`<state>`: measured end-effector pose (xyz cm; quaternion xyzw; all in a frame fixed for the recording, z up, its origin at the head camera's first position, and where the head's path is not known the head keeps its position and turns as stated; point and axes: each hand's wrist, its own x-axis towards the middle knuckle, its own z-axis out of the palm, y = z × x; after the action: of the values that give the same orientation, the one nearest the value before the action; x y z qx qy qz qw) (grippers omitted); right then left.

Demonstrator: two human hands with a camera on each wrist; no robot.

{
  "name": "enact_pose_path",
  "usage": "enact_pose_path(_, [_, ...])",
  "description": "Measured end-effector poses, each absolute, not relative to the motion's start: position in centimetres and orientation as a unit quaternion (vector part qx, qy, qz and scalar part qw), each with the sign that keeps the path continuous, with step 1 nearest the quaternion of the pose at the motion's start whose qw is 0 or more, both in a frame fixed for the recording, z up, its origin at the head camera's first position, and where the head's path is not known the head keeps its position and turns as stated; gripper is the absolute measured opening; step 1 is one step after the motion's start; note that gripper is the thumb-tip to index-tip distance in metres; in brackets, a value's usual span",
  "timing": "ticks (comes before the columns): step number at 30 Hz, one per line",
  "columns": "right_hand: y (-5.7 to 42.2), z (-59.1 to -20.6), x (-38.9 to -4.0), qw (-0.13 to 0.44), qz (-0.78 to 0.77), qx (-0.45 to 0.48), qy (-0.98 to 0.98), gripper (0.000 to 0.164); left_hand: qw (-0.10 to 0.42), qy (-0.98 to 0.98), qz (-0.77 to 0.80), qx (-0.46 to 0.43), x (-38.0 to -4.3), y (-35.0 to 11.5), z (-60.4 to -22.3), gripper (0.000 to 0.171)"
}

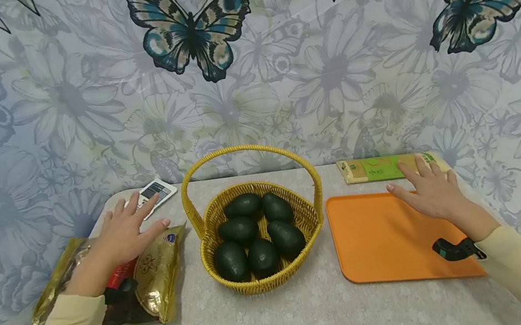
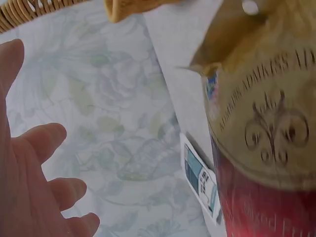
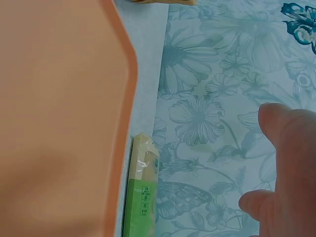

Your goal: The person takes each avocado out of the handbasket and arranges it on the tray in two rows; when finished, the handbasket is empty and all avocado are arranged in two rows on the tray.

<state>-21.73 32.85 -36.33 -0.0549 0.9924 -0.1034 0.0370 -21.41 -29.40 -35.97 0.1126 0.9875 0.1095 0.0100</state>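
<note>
My left hand [image 1: 122, 236], fingers spread, hovers over a shiny gold, red and dark packet [image 1: 156, 276] on the left of the table. In the left wrist view the packet [image 2: 276, 128] carries the words "Mixed Fru…", cut off by the frame. With fingers apart and nothing held, my right hand [image 1: 432, 196] is above an orange tray [image 1: 378, 240], its shadow falling on the surface. Between the hands stands a yellow woven basket [image 1: 261, 285] with a tall hoop handle, holding several dark green avocados [image 1: 238, 230].
Behind the tray, along the table's back edge, lies a long green and cream packet [image 1: 376, 168]. A small white card-like thing with dark panels [image 1: 163, 188] lies at the back left, partly behind the left fingers. A butterfly-patterned cloth [image 1: 330, 90] rises directly behind the table.
</note>
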Motion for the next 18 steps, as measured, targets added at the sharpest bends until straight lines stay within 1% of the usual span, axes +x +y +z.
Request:
enact_pose_path(5, [32.7,-36.5,-21.9,0.038,-0.099,-0.056,0.993,0.092,0.011,0.981,0.155,0.117,-20.9,-28.1,-36.3,0.082])
enact_pose_path(12, [32.5,-36.6,-21.9,0.051,-0.109,-0.055,0.991,0.093,-0.009,0.966,0.219,0.138,-20.6,-26.0,-37.8,0.081])
enact_pose_path(18, [32.4,-36.8,-21.8,0.048,-0.109,-0.055,0.991,0.093,0.012,0.954,0.273,0.126,-20.8,-24.7,-39.4,0.087])
